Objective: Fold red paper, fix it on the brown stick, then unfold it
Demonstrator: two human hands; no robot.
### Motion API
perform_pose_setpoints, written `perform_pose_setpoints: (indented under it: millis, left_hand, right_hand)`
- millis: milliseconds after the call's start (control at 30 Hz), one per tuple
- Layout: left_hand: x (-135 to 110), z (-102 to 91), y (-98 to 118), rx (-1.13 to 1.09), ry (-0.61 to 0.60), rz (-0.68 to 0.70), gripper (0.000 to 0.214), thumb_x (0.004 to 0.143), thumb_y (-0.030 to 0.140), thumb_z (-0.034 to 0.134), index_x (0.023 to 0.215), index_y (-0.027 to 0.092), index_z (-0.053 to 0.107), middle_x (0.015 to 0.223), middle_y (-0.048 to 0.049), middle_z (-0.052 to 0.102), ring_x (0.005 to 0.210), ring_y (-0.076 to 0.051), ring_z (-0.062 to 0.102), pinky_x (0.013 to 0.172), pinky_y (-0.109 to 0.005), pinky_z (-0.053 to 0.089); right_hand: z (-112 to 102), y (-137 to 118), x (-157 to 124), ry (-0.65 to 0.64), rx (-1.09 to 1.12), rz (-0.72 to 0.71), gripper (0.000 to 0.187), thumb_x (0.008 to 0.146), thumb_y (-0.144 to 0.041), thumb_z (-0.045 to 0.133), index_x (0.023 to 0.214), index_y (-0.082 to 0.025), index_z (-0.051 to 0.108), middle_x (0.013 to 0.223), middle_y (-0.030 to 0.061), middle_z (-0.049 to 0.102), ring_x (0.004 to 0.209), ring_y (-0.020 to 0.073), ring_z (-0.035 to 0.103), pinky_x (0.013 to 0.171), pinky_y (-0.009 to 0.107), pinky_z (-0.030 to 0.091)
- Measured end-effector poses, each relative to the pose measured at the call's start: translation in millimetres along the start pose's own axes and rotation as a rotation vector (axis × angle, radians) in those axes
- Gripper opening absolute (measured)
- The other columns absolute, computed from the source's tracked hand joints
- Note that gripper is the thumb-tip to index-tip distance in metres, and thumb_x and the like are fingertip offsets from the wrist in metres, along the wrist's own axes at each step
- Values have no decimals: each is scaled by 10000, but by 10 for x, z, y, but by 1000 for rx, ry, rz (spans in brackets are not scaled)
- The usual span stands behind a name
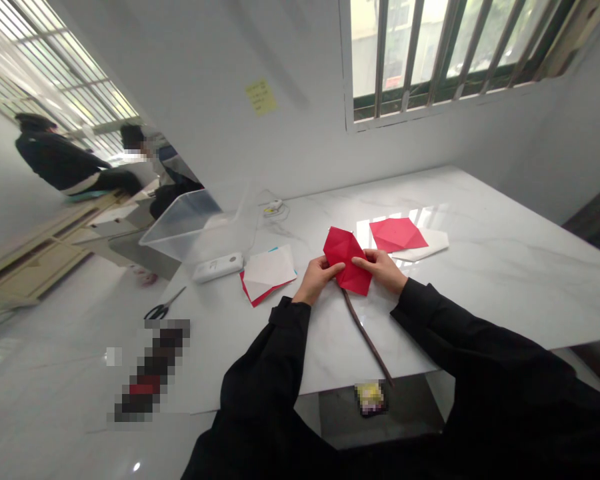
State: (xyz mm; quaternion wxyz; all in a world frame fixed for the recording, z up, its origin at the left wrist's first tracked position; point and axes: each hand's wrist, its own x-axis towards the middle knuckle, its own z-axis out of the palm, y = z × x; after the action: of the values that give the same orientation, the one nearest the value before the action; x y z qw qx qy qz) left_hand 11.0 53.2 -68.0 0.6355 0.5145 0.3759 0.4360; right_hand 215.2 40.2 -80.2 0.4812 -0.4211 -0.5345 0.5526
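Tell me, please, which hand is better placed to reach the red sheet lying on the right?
Probably the right hand: it is nearer that red sheet, while the left hand grips the opposite side of the folded red paper. Both hands hold that paper, though.

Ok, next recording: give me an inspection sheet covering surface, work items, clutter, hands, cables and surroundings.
Surface: white table, glossy, marbled.
Work items: red paper, creased; brown stick running from below it to the near edge.
Clutter: paper stack, white device, scissors and clear bin leftward; red sheet over white sheet rightward.
Hands: left hand and right hand both pinch the red paper.
Cables: thin cable near the wall.
Surroundings: barred window, yellow note, people at far left.
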Motion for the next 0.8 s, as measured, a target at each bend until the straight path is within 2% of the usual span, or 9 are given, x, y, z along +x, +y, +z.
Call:
perform_pose_setpoints:
  millis: [367, 500, 600, 800]
  left_hand:
    - [138, 78, -39, 87, 75, 4, 478, 638, 432, 916, 948, 93, 783, 903, -112, 784, 792, -235, 707, 738, -324, 541]
    - [120, 114, 23, 95, 101, 6, 493, 633, 406, 920, 991, 96, 781, 931, -109, 786, 808, -234, 705, 760, -332, 549]
    - [98, 122, 59, 96, 88, -7, 502, 632, 386, 917, 1021, 102, 778, 928, -104, 785, 826, -238, 705, 779, -338, 552]
    - [85, 70, 58, 133, 128, -26, 441, 607, 357, 913, 928, 94, 764, 894, -105, 776, 789, -227, 690, 750, -317, 532]
  right_hand:
    - [-7, 56, 36, 20, 21, -14, 455, 772, -589, 801, 932, -168, 736, 899, 65, 767, 762, 209, 689, 678, 306, 543]
    - [-8, 19, 65, -24, 70, -22, 462, 769, -594, 803, 945, -172, 737, 916, 52, 763, 774, 197, 679, 691, 295, 533]
    - [-3, -3, 142, -10, 124, 3, 475, 776, -646, 769, 860, -182, 710, 840, 34, 735, 735, 179, 654, 649, 280, 512]
    - [-11, 5, 353, -43, 330, 63, 463, 683, -591, 863, 824, -184, 694, 821, 11, 697, 743, 140, 631, 680, 255, 502]
